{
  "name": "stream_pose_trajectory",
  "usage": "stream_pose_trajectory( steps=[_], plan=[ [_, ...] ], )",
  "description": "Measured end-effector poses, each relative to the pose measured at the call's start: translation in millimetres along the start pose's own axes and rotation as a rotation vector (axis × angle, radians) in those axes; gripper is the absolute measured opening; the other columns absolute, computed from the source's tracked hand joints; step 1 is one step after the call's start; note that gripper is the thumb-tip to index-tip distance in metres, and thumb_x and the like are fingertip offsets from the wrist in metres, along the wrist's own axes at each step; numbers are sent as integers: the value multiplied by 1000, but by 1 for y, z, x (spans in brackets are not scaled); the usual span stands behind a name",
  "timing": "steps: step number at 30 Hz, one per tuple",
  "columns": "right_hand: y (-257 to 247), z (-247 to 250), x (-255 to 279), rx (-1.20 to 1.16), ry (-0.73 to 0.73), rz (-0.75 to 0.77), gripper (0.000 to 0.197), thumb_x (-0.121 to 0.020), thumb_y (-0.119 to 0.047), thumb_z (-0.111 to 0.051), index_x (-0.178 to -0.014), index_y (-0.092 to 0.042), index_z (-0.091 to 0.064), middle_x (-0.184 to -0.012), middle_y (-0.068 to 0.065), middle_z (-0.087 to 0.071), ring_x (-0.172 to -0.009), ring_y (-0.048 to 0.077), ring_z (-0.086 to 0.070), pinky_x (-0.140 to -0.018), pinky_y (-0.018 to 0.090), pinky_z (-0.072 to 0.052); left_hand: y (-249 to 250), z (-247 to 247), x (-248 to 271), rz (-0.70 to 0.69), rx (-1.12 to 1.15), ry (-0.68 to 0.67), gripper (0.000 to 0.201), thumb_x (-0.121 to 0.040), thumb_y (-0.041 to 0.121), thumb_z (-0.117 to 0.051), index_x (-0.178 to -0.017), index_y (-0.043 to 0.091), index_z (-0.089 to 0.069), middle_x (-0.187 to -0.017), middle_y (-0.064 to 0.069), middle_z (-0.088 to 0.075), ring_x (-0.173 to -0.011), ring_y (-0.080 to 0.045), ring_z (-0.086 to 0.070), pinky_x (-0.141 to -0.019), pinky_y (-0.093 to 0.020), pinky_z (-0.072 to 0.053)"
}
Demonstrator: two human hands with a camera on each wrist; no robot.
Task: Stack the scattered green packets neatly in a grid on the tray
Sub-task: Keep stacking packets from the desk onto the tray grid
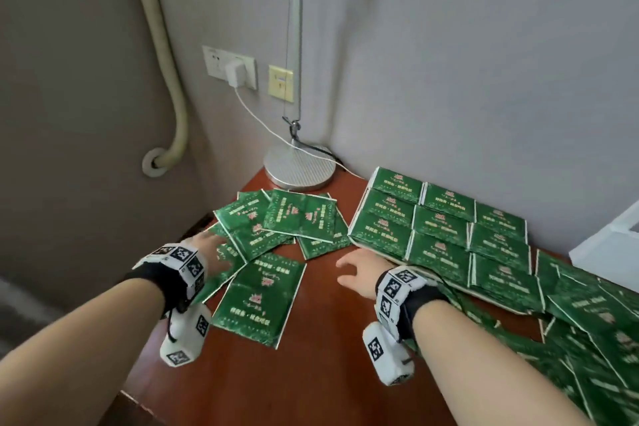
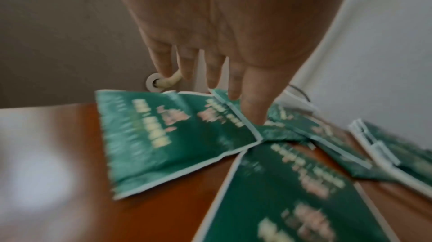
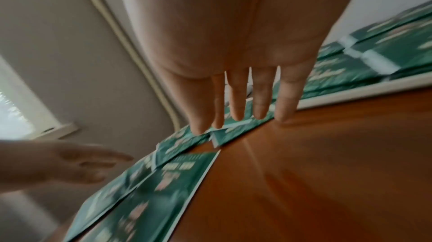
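Green packets (image 1: 280, 225) lie scattered in a loose pile on the brown table, one larger-looking packet (image 1: 259, 297) nearest me. A white tray (image 1: 380, 250) at the right holds green packets (image 1: 439, 228) laid in a grid of rows. My left hand (image 1: 214, 252) reaches over the left edge of the pile with straight fingers (image 2: 253, 105), thumb tip down among the packets (image 2: 168, 135). My right hand (image 1: 358, 273) hovers open above bare table between the pile and the tray, fingers (image 3: 259, 102) spread and holding nothing.
More loose green packets (image 1: 587, 332) cover the table's right side. A desk lamp base (image 1: 299, 166) with a white cable stands at the back corner. A white box edge (image 1: 608, 245) sits far right. Walls close in behind and left; the brown table (image 1: 311, 373) drops off at left.
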State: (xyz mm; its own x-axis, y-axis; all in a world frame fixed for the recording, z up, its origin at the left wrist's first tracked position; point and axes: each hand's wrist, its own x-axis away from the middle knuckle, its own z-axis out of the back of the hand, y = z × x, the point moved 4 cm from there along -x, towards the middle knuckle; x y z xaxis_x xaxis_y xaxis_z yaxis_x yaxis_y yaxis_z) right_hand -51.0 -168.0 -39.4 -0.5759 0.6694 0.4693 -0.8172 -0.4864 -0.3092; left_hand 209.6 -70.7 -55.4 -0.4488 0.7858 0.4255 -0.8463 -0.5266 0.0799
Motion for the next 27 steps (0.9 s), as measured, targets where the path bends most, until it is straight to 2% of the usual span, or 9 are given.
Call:
stream_pose_trajectory(
  steps=[3,5,7,12,15,18,21,23,27],
  plan=[
    [-51,-39,-15,49,-120,138,46,-94,-36,-46,-138,-25,-40,-149,-1,-29,-134,19,-33,-109,32,-28,-33,-39,8,-24,-83,-96,66,-87,49,-53,-144,30,-26,-153,4,-19,-140,-20,-22,-115,-33,-21],
    [-77,-62,-23,101,-186,179,49,-95,-36,-44,-141,-25,-34,-152,-1,-23,-138,21,-24,-112,35,-25,-43,-53,11,-60,-110,-91,68,-87,48,-53,-145,34,-20,-154,8,-13,-141,-21,-17,-115,-38,-23],
    [-90,-80,-27,137,-163,161,47,-95,-36,-44,-140,-26,-36,-151,-3,-22,-138,22,-20,-111,39,-29,-48,-54,13,-88,-119,-62,63,-89,47,-50,-144,38,-21,-153,11,-14,-141,-19,-16,-113,-37,-27],
    [-86,-92,-20,64,-1,23,31,-95,-33,-43,-125,-29,-50,-139,-5,-33,-126,19,-34,-99,37,-39,-50,-49,18,-207,-99,-35,39,-94,39,-44,-133,39,-43,-142,9,-34,-130,-17,-33,-106,-34,-35],
    [-78,-96,-12,4,23,-53,27,-96,-28,-42,-118,-31,-56,-136,-7,-37,-122,18,-40,-97,34,-40,-50,-52,23,-255,-48,-119,28,-95,25,-43,-114,36,-59,-127,9,-47,-118,-16,-43,-99,-32,-42],
    [-69,-96,-4,-58,52,-128,23,-94,-28,-47,-111,-30,-62,-141,-7,-35,-125,16,-40,-100,29,-37,-53,-55,26,-253,-8,-119,24,-90,22,-54,-110,34,-60,-125,6,-47,-115,-15,-44,-98,-30,-42],
    [-67,-97,2,-58,59,-212,23,-87,-35,-59,-108,-26,-62,-140,-4,-36,-126,19,-36,-102,29,-33,-63,-55,28,-123,-12,7,51,-82,28,-66,-128,33,-44,-140,4,-32,-129,-20,-31,-104,-33,-34],
    [-70,-100,5,-1,62,-254,35,-82,-39,-64,-112,-23,-56,-132,1,-38,-121,22,-36,-99,30,-35,-70,-55,26,-31,17,10,75,-78,36,-69,-140,30,-28,-147,0,-25,-134,-22,-27,-107,-36,-32],
    [-77,-105,3,-36,60,-341,59,-82,-33,-66,-131,-20,-36,-125,8,-48,-114,27,-49,-92,35,-42,-71,-56,22,43,21,-16,95,-74,39,-73,-146,27,-13,-144,-5,-30,-132,-24,-30,-104,-36,-36]
  ],
)
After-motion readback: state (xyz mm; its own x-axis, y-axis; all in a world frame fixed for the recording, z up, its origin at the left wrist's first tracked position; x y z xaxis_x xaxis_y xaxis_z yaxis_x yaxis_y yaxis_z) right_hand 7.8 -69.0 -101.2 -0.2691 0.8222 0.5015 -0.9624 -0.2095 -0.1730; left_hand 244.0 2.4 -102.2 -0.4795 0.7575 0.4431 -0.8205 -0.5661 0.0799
